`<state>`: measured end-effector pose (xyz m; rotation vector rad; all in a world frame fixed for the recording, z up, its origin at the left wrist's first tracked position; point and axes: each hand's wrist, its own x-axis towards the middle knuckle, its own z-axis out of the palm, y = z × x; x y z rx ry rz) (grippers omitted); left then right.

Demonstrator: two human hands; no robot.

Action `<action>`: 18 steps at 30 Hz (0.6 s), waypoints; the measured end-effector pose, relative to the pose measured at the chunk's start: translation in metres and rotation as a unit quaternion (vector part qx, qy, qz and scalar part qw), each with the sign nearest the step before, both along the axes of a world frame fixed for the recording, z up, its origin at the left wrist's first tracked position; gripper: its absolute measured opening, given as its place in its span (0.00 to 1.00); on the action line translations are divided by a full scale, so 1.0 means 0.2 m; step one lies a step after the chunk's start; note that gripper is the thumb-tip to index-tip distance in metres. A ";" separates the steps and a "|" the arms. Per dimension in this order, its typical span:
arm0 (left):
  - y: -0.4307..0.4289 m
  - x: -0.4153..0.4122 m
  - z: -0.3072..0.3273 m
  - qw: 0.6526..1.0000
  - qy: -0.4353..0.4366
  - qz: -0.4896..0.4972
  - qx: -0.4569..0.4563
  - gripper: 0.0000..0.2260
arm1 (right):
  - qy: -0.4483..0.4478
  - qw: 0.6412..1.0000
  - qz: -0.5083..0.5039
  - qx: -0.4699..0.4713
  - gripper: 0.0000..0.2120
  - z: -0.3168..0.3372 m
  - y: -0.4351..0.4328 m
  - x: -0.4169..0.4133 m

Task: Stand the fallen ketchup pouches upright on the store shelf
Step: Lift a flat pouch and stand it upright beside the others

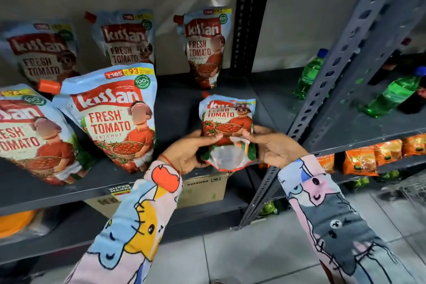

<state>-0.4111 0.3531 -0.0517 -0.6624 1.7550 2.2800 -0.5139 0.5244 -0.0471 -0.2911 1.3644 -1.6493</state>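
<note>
We hold a small ketchup pouch [228, 122] between both hands just above the front edge of the dark shelf [179, 104], its clear bottom gusset tipped toward us and its red spout pointing back. Our left hand [187, 153] curls under the lower left corner with the thumb pressed across the front, while our right hand [273, 147] pinches the lower right edge (both forearms in cartoon-print sleeves angle inward from below). Five larger pouches [117, 117] stand or lean on the shelf to the left and behind.
</note>
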 end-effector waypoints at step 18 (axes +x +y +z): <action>-0.10 0.04 -0.20 0.950 0.221 0.129 -0.180 0.45 | 0.267 0.958 -0.097 -0.039 0.17 -0.20 -0.24 0.02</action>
